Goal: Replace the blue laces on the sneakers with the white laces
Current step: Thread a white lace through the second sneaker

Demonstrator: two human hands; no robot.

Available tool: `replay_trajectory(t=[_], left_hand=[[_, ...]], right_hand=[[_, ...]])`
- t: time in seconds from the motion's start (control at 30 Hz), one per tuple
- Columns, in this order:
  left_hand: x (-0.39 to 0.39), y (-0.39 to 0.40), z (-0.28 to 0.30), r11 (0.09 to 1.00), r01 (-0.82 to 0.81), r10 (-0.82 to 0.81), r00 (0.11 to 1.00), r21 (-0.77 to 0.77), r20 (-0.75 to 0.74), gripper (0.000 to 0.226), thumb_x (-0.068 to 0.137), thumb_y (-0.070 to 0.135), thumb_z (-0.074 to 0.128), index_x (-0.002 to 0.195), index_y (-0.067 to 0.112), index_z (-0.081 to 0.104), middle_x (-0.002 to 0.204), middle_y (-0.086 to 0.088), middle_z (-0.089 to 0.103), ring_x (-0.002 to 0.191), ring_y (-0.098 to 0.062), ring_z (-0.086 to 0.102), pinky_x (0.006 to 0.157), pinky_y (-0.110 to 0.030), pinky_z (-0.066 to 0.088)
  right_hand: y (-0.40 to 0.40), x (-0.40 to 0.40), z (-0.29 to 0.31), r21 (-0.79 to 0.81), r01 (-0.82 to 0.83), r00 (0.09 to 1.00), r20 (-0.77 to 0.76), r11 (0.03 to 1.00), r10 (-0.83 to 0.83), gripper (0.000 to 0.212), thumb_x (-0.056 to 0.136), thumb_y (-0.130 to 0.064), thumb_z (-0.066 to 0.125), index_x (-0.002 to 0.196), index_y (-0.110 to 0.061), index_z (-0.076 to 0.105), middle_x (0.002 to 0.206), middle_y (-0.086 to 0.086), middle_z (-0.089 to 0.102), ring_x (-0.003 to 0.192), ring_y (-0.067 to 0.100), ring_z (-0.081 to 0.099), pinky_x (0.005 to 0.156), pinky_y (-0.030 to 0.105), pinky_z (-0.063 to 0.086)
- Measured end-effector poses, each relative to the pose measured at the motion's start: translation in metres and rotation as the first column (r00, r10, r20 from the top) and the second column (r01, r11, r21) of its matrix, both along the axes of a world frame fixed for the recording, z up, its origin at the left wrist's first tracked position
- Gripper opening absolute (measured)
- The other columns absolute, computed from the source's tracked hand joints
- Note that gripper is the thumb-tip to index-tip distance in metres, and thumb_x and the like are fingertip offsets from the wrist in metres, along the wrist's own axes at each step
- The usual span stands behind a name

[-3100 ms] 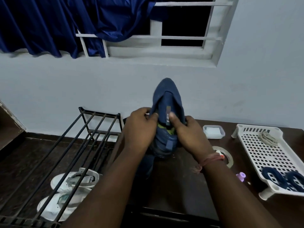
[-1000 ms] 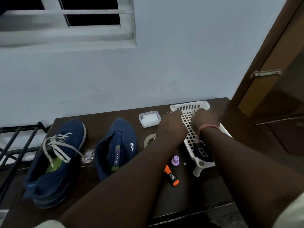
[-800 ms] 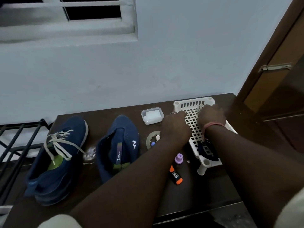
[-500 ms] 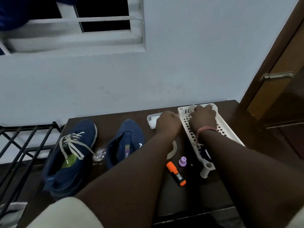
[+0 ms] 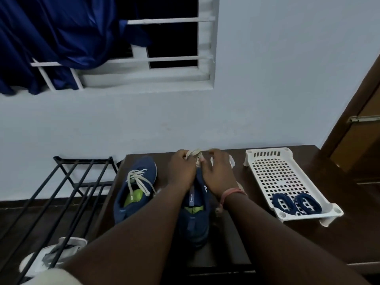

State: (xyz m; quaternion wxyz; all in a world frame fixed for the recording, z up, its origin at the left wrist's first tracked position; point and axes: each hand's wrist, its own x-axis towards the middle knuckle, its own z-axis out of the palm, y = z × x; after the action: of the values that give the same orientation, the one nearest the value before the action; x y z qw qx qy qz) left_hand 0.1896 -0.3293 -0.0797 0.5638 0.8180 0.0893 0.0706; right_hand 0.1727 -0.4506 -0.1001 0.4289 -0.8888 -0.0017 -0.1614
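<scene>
your left hand [image 5: 181,168] has its grip curled round a bundled white lace [image 5: 194,154], held above the toe of the unlaced sneaker [image 5: 195,214] on the bench [image 5: 232,239]. your right hand [image 5: 220,173] pinches the same lace from the other side, fingers bent. left of your grip stands the white-laced sneaker [image 5: 133,188]. well right of it, two coiled blue laces [image 5: 296,203] lie in the white tray [image 5: 275,171].

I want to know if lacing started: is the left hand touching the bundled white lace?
Touching. The head view shows the left hand with fingers curled round the bundled white lace, above the unlaced blue sneaker.
</scene>
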Motion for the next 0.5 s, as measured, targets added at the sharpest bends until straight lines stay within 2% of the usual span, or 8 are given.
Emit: replay_trajectory(t=[0.07,0.13,0.2,0.27,0.37,0.43,0.5], left_hand=[[-0.013,0.018,-0.009,0.992,0.003,-0.001,1.000,0.130,-0.013,0.015,0.094,0.028,0.057,0.099,0.018,0.068,0.095,0.003,0.069,0.086,-0.017,0.063,0.073,-0.031,0.047],[-0.026,0.029,-0.021,0.995,0.062,-0.054,0.994,0.079,-0.097,0.013,0.095,0.023,0.057,0.097,0.017,0.068,0.095,0.000,0.071,0.087,-0.016,0.064,0.070,-0.030,0.047],[-0.037,0.032,-0.030,0.996,0.088,-0.088,0.988,-0.005,-0.128,0.009,0.094,0.021,0.059,0.093,0.018,0.068,0.091,0.001,0.073,0.088,-0.017,0.068,0.073,-0.031,0.053],[-0.048,0.032,-0.029,0.997,0.064,-0.069,0.990,-0.044,-0.123,0.007,0.094,0.020,0.060,0.094,0.018,0.067,0.091,0.002,0.073,0.089,-0.016,0.069,0.075,-0.031,0.054],[-0.060,0.032,-0.024,0.989,0.048,-0.069,0.987,-0.141,-0.147,0.011,0.094,0.018,0.061,0.099,0.015,0.070,0.093,-0.001,0.075,0.087,-0.015,0.069,0.068,-0.026,0.052],[-0.065,0.033,-0.024,0.978,0.071,-0.108,0.977,-0.196,-0.184,0.013,0.094,0.019,0.062,0.100,0.015,0.072,0.094,-0.003,0.077,0.089,-0.018,0.072,0.078,-0.034,0.059],[-0.068,0.037,-0.023,0.971,0.108,-0.153,0.966,-0.215,-0.209,0.015,0.093,0.019,0.062,0.100,0.016,0.074,0.092,-0.002,0.078,0.091,-0.021,0.073,0.085,-0.041,0.060]], right_hand=[[0.011,-0.008,-0.004,-0.015,-0.097,0.974,-0.206,0.995,0.092,0.044,0.090,-0.028,0.060,0.131,-0.017,0.049,0.127,0.011,0.055,0.114,0.025,0.054,0.098,0.034,0.044],[0.019,-0.019,-0.010,-0.015,-0.192,0.926,-0.335,0.981,0.176,0.033,0.086,-0.018,0.057,0.120,-0.017,0.057,0.114,0.008,0.064,0.102,0.024,0.062,0.089,0.034,0.050],[0.022,-0.027,-0.016,-0.106,-0.211,0.928,-0.333,0.972,0.166,0.027,0.078,-0.021,0.052,0.103,-0.020,0.062,0.099,0.005,0.067,0.089,0.023,0.065,0.082,0.041,0.055],[0.022,-0.030,-0.022,-0.122,-0.207,0.933,-0.325,0.971,0.158,0.024,0.073,-0.024,0.050,0.093,-0.021,0.063,0.091,0.003,0.066,0.082,0.022,0.065,0.076,0.045,0.056],[0.022,-0.036,-0.021,-0.132,-0.211,0.921,-0.360,0.968,0.152,0.023,0.072,-0.024,0.051,0.092,-0.022,0.062,0.093,0.006,0.064,0.082,0.024,0.064,0.076,0.044,0.056],[0.021,-0.040,-0.019,-0.123,-0.219,0.900,-0.409,0.968,0.152,0.023,0.071,-0.023,0.053,0.092,-0.023,0.063,0.094,0.007,0.064,0.085,0.023,0.064,0.078,0.042,0.056],[0.021,-0.043,-0.009,0.000,-0.221,0.880,-0.431,0.975,0.200,0.021,0.076,-0.020,0.058,0.095,-0.022,0.066,0.093,0.004,0.068,0.085,0.018,0.066,0.078,0.039,0.058]])
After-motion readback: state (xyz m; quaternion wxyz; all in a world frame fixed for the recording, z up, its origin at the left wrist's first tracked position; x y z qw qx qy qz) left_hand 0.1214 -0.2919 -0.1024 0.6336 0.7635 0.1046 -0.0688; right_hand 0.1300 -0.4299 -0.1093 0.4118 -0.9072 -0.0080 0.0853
